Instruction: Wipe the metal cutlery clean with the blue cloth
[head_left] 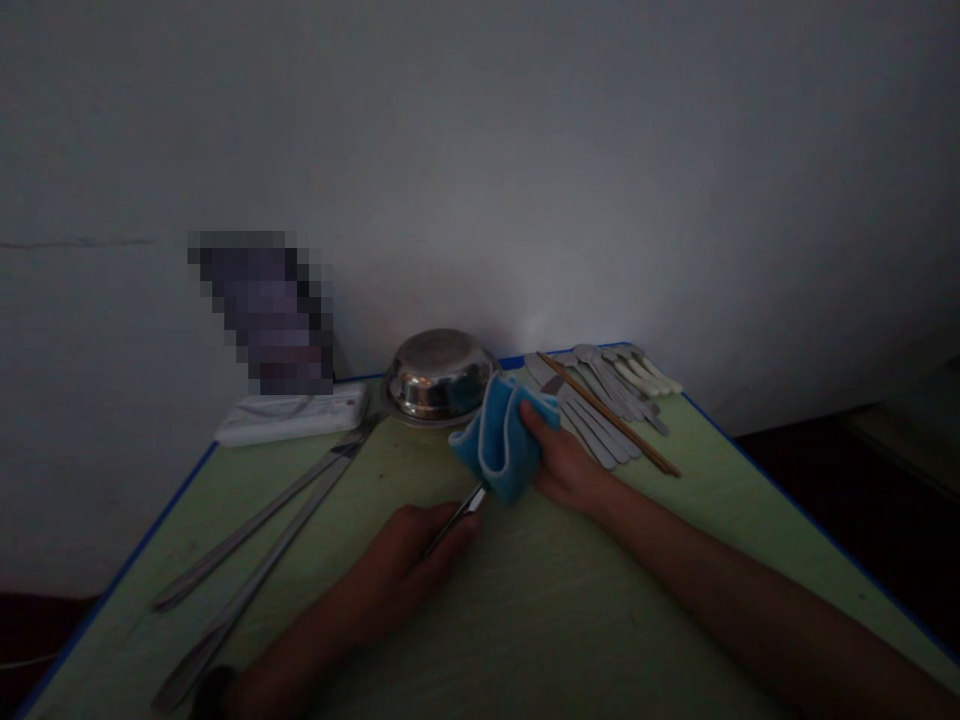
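Right in the middle of the frame, here was the action: the right hand had its fingers clamped on a soft blue cloth with pale edging, bunched in folds. And below it, just left of centre, the left hand had thumb and fingers closed on the handle of a slim, shiny metal utensil, which slanted up to the right and vanished into that cloth! Its far end was covered, so its kind could not be told.

Right behind the cloth, at centre, sat a shiny round metal bowl, upside down, base to the ceiling. Over to the right of centre, what a spread: a fan of flat silver metal cutlery, a pair of thin brown chopsticks slanting across, then silver metal spoons, and pale-handled cutlery near the far corner.

On the left side, long silver metal tongs lay with their two arms spread towards the lower left. Beyond them, a white, grey-streaked rectangular board rested by the table's far left corner. All of it was on a pale green table with blue edging, against a plain greyish wall.
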